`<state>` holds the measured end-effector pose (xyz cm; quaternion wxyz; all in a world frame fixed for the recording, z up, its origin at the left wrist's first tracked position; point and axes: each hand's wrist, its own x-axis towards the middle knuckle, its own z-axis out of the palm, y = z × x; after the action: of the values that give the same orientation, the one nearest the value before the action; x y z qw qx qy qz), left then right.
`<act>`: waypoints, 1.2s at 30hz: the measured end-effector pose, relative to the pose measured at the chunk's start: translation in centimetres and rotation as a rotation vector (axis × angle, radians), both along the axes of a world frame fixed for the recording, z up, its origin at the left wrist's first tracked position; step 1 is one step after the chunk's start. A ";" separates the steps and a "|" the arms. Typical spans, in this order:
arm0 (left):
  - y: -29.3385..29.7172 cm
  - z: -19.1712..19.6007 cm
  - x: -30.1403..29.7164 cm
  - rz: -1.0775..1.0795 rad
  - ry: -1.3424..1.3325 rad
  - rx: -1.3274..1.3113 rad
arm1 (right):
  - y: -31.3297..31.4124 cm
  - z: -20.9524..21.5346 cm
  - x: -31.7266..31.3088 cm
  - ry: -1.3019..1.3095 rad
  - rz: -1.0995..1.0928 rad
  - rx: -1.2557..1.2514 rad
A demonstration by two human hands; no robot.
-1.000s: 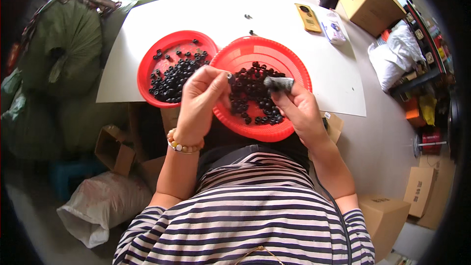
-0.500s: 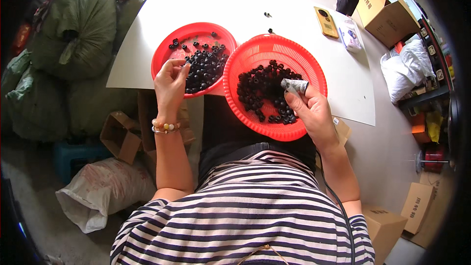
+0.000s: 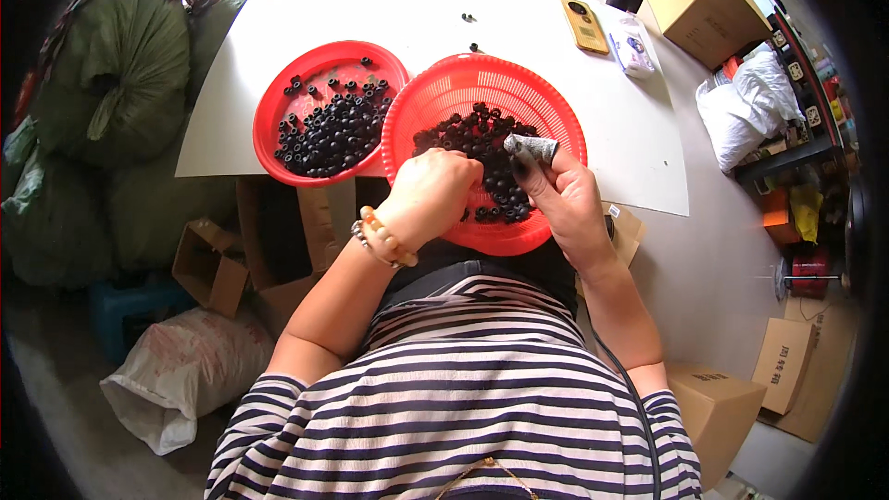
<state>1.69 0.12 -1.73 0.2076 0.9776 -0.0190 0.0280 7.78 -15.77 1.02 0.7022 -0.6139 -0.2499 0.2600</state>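
Observation:
A red plastic basket (image 3: pixel 556 111) with slotted sides holds many small black round parts (image 3: pixel 500 187), some hollow like caps. My left hand (image 3: pixel 433 193), with a beaded bracelet (image 3: pixel 384 236) at the wrist, reaches over the basket's near left rim. Its fingers are closed, and the hand itself hides what they grip. My right hand (image 3: pixel 569 208) is over the basket's right side, thumb and fingers drawn together. A grey wrapping (image 3: pixel 532 148) covers its index finger. Something dark shows at the thumb tip, too small to name. Left of the basket, a shallow red tray (image 3: pixel 263 134) carries more black parts.
Both containers stand on a white tabletop (image 3: pixel 639 157). Beyond lie a few loose black parts (image 3: pixel 473 47), a yellow phone (image 3: pixel 584 25) and a white packet (image 3: pixel 632 46). Green sacks (image 3: pixel 120 83) rise at left; an open carton (image 3: pixel 708 9) stands at far right. A black cable (image 3: pixel 639 398) runs past my right arm.
My left hand has moved right from the tray to the basket, its fingers now down among the parts. My right hand stays over the basket. The view has shifted slightly.

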 end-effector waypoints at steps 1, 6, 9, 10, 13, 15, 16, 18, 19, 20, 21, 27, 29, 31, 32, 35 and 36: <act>-0.3 0.0 0.4 -0.004 -0.008 0.003 | -0.2 0.0 0.1 -0.008 -0.004 0.003; -0.5 -0.8 1.1 -0.101 0.320 0.168 | -0.9 -0.9 0.4 -0.057 -0.029 -0.077; -0.6 -0.2 0.9 -0.094 0.350 0.185 | -0.7 -1.1 0.2 -0.068 -0.048 -0.027; -0.8 0.2 0.9 -0.081 0.364 0.221 | -0.8 -1.3 0.3 -0.071 -0.050 -0.026; -1.1 0.6 0.8 -0.045 0.390 0.246 | -0.7 -1.5 0.1 -0.067 -0.057 -0.021; -1.1 0.9 0.7 -0.044 0.373 0.257 | -0.8 -1.5 0.1 -0.084 -0.050 -0.001; -1.1 1.2 0.6 -0.038 0.395 0.238 | -0.6 -2.1 0.2 -0.094 -0.058 0.037; -1.0 1.7 0.4 -0.045 0.410 0.228 | -0.8 -2.4 0.5 -0.105 -0.035 0.031; -0.8 2.1 0.1 -0.084 0.372 0.172 | -0.8 -2.2 0.6 -0.102 -0.033 0.031; -0.7 2.5 -0.1 -0.124 0.336 0.115 | -0.7 -2.1 0.6 -0.108 -0.048 0.034; -0.7 3.4 -0.4 -0.138 0.354 0.088 | -0.7 -2.1 0.6 -0.117 -0.051 0.027; 1.1 4.3 -1.8 -0.327 0.277 -0.177 | -0.7 -0.7 0.7 -0.107 -0.058 -0.013; 1.3 4.9 -2.0 -0.410 0.260 -0.277 | -0.8 -0.8 0.6 -0.114 -0.070 -0.006; 1.4 4.5 -2.2 -0.406 0.238 -0.328 | -0.6 -1.0 0.8 -0.100 -0.048 0.001; 1.5 4.4 -2.2 -0.407 0.209 -0.375 | -0.5 -1.0 0.9 -0.098 -0.037 -0.006; 1.0 5.3 -2.5 -0.345 0.150 -0.399 | -0.5 -1.3 0.4 -0.088 -0.038 0.017; 0.9 5.1 -2.6 -0.344 0.147 -0.400 | -0.5 -1.4 0.3 -0.068 -0.033 0.051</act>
<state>-0.89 0.99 3.41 0.3993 0.8990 -0.1637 -0.0754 8.11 -16.27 -0.38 0.7128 -0.6084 -0.2702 0.2208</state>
